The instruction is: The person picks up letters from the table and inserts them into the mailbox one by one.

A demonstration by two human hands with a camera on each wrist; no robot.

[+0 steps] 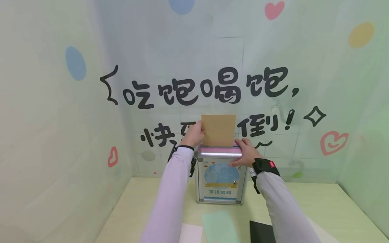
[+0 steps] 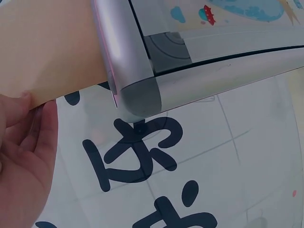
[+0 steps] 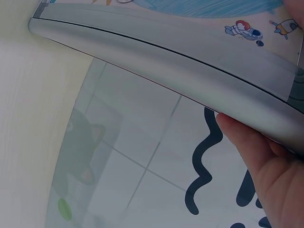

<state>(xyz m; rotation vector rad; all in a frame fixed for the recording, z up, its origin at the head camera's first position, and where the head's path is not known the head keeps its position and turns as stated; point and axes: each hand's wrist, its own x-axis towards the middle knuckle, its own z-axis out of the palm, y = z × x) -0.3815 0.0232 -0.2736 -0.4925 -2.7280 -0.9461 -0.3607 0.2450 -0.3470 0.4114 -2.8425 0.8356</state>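
Observation:
My left hand [image 1: 194, 134] pinches a plain brown envelope [image 1: 218, 130] by its left edge, thumb on the near face. The envelope stands upright, its lower edge meeting the pink top of a silver-framed letter box [image 1: 222, 199]. In the left wrist view, the thumb and fingers [image 2: 49, 124] hold the paper edge beside the rounded box corner [image 2: 140, 97]. At the box's top right corner, my right hand [image 1: 247, 152] grips the frame, fingers over the top and thumb on the front. The right wrist view shows part of that hand [image 3: 273, 166] against the box's side rail [image 3: 156, 66].
In front of the box lie a mint-green paper [image 1: 221, 224], a pale pink paper [image 1: 191, 233] and a black paper [image 1: 262, 231], on a light wooden table [image 1: 146, 202]. Behind stands a wall [image 1: 188, 50] with large black lettering; side walls close in left and right.

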